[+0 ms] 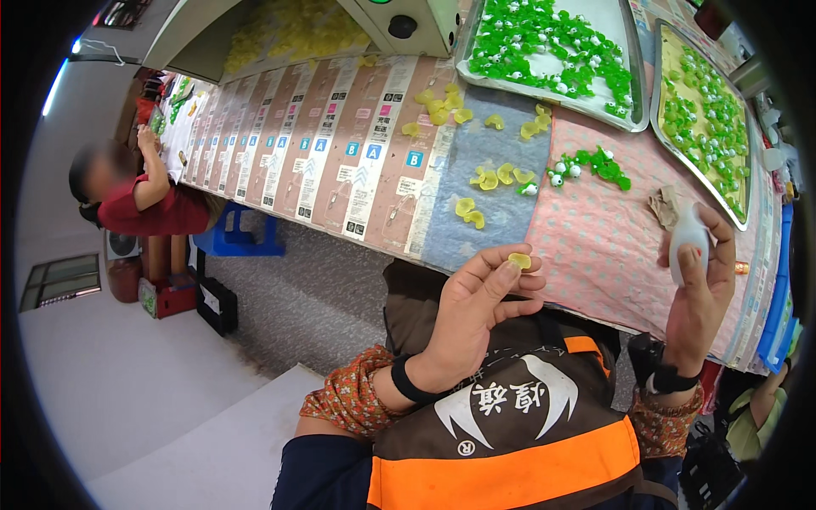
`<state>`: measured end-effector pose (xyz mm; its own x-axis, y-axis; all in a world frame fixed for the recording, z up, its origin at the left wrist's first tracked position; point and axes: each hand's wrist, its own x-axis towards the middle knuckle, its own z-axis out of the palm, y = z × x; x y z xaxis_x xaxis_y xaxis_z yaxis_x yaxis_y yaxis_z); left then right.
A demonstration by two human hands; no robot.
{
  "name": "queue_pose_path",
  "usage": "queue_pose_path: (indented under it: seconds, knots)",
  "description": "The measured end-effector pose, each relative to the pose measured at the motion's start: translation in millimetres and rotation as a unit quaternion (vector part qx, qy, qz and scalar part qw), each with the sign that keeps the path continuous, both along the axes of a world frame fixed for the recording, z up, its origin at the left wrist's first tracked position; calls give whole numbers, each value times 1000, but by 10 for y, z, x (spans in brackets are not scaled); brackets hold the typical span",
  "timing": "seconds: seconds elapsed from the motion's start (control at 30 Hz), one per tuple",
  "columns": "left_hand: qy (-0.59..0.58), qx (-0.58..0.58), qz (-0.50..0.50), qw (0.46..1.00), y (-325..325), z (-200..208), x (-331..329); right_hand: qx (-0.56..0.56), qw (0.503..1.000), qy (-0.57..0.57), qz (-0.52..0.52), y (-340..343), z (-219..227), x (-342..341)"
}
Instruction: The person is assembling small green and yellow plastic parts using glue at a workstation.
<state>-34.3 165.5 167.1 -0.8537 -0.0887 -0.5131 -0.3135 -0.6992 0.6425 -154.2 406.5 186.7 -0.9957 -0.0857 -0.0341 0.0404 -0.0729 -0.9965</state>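
Between thumb and forefinger, my left hand pinches a small translucent yellow plastic piece just above the table's front edge. My right hand is wrapped round a white squeeze bottle, held over the pink cloth. Several loose yellow pieces lie on the blue cloth ahead of my left hand. Farther up and between the hands is a small cluster of green pieces with white eyeballs. A crumpled brown scrap lies beside the bottle.
Two metal trays, one white-lined and one yellow-lined, hold many green eyeball pieces at the back right. A pale machine housing stands over a yellow heap. A co-worker in red works at the table's far left, near a blue stool.
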Motion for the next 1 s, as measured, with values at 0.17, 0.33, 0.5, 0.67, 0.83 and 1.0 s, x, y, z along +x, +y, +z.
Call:
queue_pose_path:
  seconds: [0.17, 0.33, 0.5, 0.67, 0.83, 1.0]
  knots:
    - [-12, -10, -15, 1000, 8, 7, -41, 87, 994, 64, -30, 235, -35, -230]
    - [6, -5, -41, 999, -6, 9, -50, 176, 982, 64, -38, 434, -124, -445]
    - [17, -11, -61, 998, -9, 3, -55, 255, 961, 95, -50, 466, -198, -550]
    - [29, 3, -63, 998, -24, -33, -64, 326, 944, 51, -13, 517, -183, -588]
    - [28, -5, -64, 998, -73, -34, -44, 425, 829, 295, -212, 348, 122, -351]
    - [41, -18, -75, 996, -110, -15, -84, 422, 872, 246, 25, -220, 273, -300]
